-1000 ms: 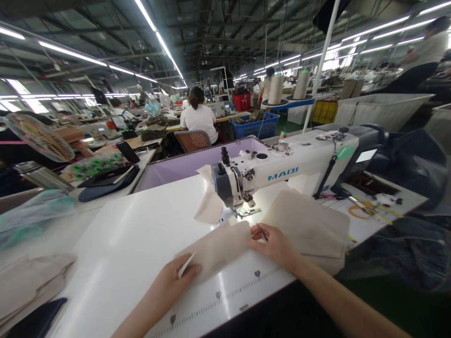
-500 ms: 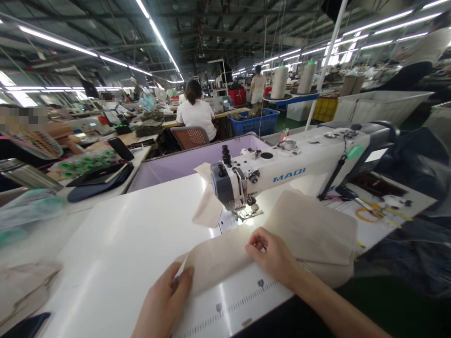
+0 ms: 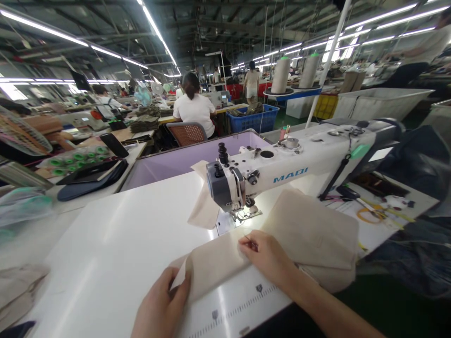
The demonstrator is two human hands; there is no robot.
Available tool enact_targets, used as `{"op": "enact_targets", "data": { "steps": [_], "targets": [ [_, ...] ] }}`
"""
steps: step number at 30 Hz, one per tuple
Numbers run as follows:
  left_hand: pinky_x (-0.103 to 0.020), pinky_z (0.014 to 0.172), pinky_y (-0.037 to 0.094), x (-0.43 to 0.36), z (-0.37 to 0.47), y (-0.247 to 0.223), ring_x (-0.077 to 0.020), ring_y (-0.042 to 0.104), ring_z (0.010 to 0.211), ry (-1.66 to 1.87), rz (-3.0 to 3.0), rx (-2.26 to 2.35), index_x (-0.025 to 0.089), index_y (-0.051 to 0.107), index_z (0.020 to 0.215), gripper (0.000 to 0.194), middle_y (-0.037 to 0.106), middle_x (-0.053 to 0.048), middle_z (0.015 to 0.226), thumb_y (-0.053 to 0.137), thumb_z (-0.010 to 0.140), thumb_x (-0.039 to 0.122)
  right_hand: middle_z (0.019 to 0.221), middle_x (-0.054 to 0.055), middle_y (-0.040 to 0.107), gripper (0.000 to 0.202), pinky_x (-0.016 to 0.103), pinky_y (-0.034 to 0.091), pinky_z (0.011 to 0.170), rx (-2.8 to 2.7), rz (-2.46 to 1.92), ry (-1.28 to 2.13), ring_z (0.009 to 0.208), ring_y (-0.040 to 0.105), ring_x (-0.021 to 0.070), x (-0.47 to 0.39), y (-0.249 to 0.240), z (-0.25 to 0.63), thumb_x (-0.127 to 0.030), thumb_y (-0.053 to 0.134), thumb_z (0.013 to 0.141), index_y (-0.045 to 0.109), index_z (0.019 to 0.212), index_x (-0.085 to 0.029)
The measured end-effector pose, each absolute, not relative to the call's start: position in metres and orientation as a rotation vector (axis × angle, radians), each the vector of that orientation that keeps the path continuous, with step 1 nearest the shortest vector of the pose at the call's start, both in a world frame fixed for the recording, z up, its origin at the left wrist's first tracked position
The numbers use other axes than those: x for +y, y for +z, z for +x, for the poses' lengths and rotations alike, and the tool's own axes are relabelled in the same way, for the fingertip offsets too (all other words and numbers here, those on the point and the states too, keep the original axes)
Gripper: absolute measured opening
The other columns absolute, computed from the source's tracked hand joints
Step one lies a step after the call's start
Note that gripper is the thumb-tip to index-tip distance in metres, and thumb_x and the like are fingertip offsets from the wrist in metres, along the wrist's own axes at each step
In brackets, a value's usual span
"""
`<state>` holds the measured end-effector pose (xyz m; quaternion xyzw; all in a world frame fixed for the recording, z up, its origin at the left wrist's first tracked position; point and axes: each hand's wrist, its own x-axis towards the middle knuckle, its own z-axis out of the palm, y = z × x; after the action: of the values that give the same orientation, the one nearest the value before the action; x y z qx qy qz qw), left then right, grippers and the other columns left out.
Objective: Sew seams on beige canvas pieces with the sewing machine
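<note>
A beige piece of fabric [image 3: 214, 260] lies in front of the sewing machine [image 3: 275, 173], close to the presser foot [image 3: 248, 215]. My left hand [image 3: 164, 298] is closed on its left end, thumb on top and an edge folded up between thumb and fingers. On the fabric near the presser foot rests my right hand [image 3: 268, 256], its fingertips pinched together. A thin dark thing shows between those fingertips, too small to name. More beige fabric [image 3: 313, 230] is bunched to the right under the machine arm. Another beige strip [image 3: 204, 206] lies left of the machine head.
The white table [image 3: 116, 253] has a printed ruler along its front edge. Orange-handled scissors [image 3: 369, 211] lie at the right. Behind the table is a purple bin [image 3: 169, 159]. Thread cones [image 3: 281, 76] stand beyond, and a person [image 3: 193, 105] sits with back turned.
My right hand has shifted slightly left along the fabric, fingertips still pinched. My left hand keeps its hold on the left end, whose edge stands a little more raised. The view has turned slightly.
</note>
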<state>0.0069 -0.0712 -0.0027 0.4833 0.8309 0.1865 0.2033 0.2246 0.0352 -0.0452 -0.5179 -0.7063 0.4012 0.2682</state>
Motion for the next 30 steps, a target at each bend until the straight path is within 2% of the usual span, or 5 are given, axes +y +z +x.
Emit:
{"op": "enact_targets", "data": {
  "steps": [6, 12, 16, 20, 30],
  "targets": [
    [-0.031, 0.067, 0.048, -0.068, 0.001, -0.008, -0.0254, 0.070, 0.073, 0.496, 1.377, 2.321, 0.026, 0.058, 0.083, 0.036, 0.072, 0.000, 0.074, 0.038, 0.094, 0.054, 0.082, 0.005, 0.071, 0.014, 0.026, 0.045, 0.071, -1.940, -1.428, 1.046, 0.075, 0.065, 0.0184, 0.035, -0.047, 0.224, -0.020, 0.061, 0.089, 0.072, 0.082, -0.018],
    [-0.032, 0.066, 0.047, -0.064, -0.011, -0.019, -0.0257, 0.068, 0.075, 0.367, 1.375, 2.312, 0.026, 0.056, 0.082, 0.022, 0.072, -0.002, 0.078, 0.044, 0.086, 0.043, 0.084, 0.005, 0.070, 0.015, 0.028, 0.047, 0.073, -2.117, -1.469, 0.914, 0.078, 0.066, 0.0191, 0.036, -0.040, 0.223, -0.019, 0.059, 0.092, 0.073, 0.086, -0.017],
    [-0.033, 0.068, 0.045, -0.061, -0.010, -0.017, -0.0253, 0.066, 0.076, 0.474, 1.386, 2.335, 0.026, 0.054, 0.085, 0.023, 0.070, -0.003, 0.081, 0.041, 0.090, 0.044, 0.099, 0.006, 0.066, 0.013, 0.029, 0.049, 0.069, -2.394, -1.344, 0.582, 0.083, 0.066, 0.0206, 0.033, -0.038, 0.228, -0.016, 0.061, 0.091, 0.073, 0.087, -0.020],
    [-0.032, 0.065, 0.041, -0.060, -0.009, -0.018, -0.0240, 0.061, 0.069, 0.450, 1.402, 2.408, 0.026, 0.044, 0.072, 0.026, 0.063, -0.003, 0.070, 0.037, 0.092, 0.043, 0.119, 0.007, 0.063, 0.017, 0.030, 0.053, 0.072, -2.474, -1.158, 0.442, 0.092, 0.066, 0.0212, 0.031, -0.047, 0.237, -0.007, 0.061, 0.086, 0.070, 0.090, -0.020],
    [-0.030, 0.060, 0.036, -0.061, -0.012, -0.023, -0.0215, 0.057, 0.064, 0.361, 1.445, 2.473, 0.026, 0.036, 0.069, 0.029, 0.057, 0.000, 0.064, 0.041, 0.095, 0.036, 0.110, 0.007, 0.067, 0.016, 0.037, 0.057, 0.081, -2.410, -1.011, 0.425, 0.096, 0.064, 0.0243, 0.032, -0.064, 0.241, -0.009, 0.058, 0.090, 0.066, 0.095, -0.022]
  ]
}}
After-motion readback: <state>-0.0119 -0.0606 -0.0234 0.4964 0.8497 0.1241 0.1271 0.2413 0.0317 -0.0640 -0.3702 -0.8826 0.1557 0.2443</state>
